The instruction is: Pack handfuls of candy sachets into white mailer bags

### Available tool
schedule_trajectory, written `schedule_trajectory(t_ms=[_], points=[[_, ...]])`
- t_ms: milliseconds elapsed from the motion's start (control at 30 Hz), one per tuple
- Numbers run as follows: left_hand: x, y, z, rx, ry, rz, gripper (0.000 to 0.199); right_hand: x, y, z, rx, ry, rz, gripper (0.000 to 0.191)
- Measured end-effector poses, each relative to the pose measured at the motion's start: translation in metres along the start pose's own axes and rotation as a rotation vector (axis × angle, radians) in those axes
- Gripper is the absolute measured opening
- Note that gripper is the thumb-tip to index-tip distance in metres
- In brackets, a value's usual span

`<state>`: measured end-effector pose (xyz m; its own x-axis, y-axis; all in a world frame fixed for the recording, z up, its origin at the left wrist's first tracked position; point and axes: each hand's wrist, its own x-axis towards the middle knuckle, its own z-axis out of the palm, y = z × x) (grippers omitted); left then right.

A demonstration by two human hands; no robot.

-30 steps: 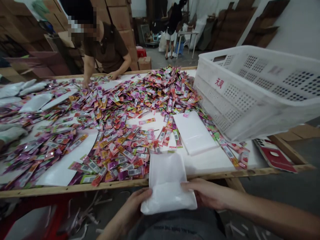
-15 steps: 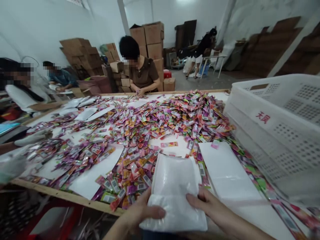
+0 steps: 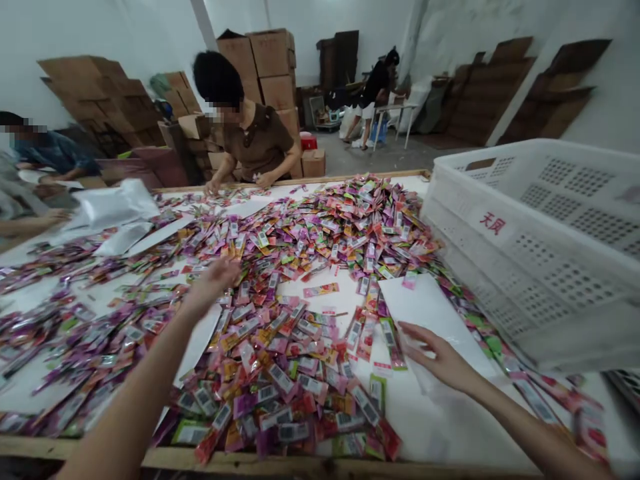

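Observation:
My left hand [image 3: 216, 283] reaches out over the heap of small colourful sachets [image 3: 260, 333], holding nothing; its fingers are stretched out and a little blurred. My right hand [image 3: 443, 357] is open, fingers pointing left, at the near left edge of a stack of flat white bags [image 3: 427, 307]. Whether its fingertips touch the bags I cannot tell. A filled white pouch [image 3: 117, 203] is at the far left, over other white pouches [image 3: 125, 239]. Many sachets have purple, pink, orange and green prints with barcodes.
A white perforated crate [image 3: 515, 260] stands along the right side. The table's wooden edge [image 3: 240, 460] runs along the front. Across the table a person in brown [image 3: 255, 143] handles sachets. Other people are at the left and back. Cardboard boxes [image 3: 273, 63] are stacked behind.
The white pouch that both my hands held has left them, and a pouch now shows at the far left. My left hand has reached forward-left; my right hand has moved to the flat bags.

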<state>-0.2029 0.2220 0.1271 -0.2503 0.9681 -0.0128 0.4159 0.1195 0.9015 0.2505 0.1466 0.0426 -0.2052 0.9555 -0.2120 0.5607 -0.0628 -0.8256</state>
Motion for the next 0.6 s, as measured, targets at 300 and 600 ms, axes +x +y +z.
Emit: schedule_trajectory(t_ms=[300,600], points=[[-0.146,-0.036,0.083,0.839,-0.379,0.012,0.072,0.042,0.0,-0.005,-0.505,0.171,-0.322,0.049],[-0.156,-0.085,0.129,0.856,-0.243,-0.123,0.116,0.162,-0.061,0.095,-0.78,-0.33,-0.323,0.079]])
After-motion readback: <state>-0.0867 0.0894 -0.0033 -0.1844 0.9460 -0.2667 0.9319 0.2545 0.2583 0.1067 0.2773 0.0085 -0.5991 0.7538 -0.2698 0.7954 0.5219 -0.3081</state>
